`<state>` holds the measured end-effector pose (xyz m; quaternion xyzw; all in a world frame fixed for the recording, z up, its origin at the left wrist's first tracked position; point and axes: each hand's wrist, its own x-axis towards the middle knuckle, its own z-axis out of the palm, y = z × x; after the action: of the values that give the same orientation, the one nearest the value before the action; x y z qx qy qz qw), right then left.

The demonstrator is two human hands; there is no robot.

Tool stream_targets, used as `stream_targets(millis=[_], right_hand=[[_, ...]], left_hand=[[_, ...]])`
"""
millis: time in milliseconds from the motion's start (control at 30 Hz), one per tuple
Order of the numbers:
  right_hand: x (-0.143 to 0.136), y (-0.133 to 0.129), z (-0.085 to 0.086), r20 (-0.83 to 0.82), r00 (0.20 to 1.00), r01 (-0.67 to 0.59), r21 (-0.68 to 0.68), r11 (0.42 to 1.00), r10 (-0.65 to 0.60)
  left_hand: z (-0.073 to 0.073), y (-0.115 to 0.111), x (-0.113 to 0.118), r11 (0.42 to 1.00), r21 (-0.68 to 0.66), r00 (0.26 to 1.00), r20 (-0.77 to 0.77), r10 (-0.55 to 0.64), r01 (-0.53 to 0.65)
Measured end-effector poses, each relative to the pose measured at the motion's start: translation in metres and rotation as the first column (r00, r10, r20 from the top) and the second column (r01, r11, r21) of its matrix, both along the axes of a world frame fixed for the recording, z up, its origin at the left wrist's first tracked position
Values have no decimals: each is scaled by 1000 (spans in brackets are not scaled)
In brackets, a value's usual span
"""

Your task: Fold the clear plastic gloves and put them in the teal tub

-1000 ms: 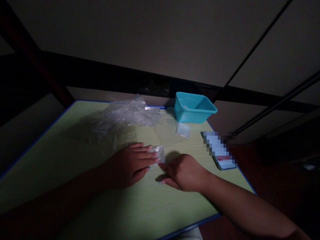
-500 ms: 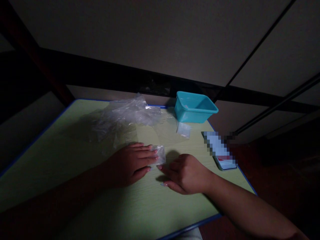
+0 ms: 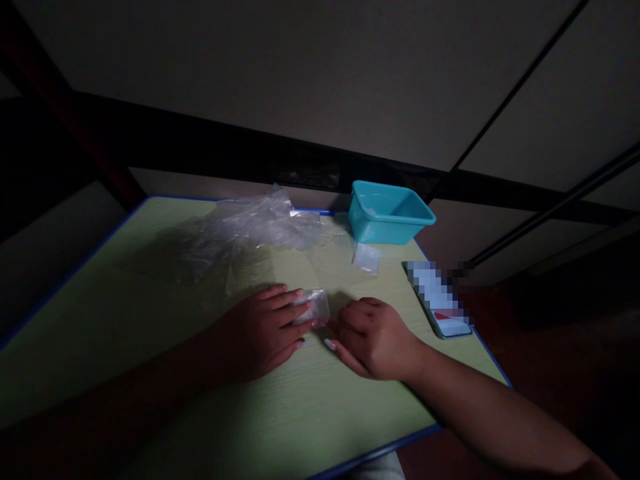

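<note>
My left hand (image 3: 267, 330) lies on the table with its fingers spread, the fingertips resting on a small folded piece of clear plastic (image 3: 319, 305). At the right edge of that piece is my right hand (image 3: 373, 339), its index finger reaching to the lower right corner and the other fingers curled. The right thumb stands apart from the index finger, and nothing shows between them. Behind the hands, a loose heap of clear plastic bags (image 3: 260, 223) spreads over the table. Another small folded plastic piece (image 3: 367, 258) lies before the turquoise bin (image 3: 385, 230).
The pale green table (image 3: 280, 413) has a blue edge. A phone (image 3: 435, 297) with a lit, partly pixelated screen lies near the right edge. Cabinet-like panels rise behind the table, close to the bin.
The fingers of my left hand have spread wider on the plastic piece. My right hand has moved slightly up, with its thumb closer to the piece.
</note>
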<state>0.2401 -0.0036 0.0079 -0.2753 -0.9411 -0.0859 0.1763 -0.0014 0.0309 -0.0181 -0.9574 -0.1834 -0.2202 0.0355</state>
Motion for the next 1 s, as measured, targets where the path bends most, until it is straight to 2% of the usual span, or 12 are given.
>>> stream_targets(millis=[300,433,533,633,767,1000], right_hand=[[-4,3,-2,99,994,-31,-70,997,38],[-4,3,-1,31,999,-7,-89,996,9],[-4,2,-2,-22,997,66,-118,991,-70],[-6,1,-7,90,986,159,-217,963,-143],[-8,-1,-11,225,966,204,-367,908,-126],[-8,0,-10,253,962,205,-399,894,-107]], left_hand=[[-8,0,-1,999,47,1000,12,13,-13],[-2,-1,1,998,58,1000,1,7,-8],[3,-3,2,998,62,999,-38,11,-9],[3,-4,2,996,84,1000,-23,17,-15],[1,-6,4,994,106,999,-17,27,-25],[3,-8,4,991,128,998,-46,32,-25]])
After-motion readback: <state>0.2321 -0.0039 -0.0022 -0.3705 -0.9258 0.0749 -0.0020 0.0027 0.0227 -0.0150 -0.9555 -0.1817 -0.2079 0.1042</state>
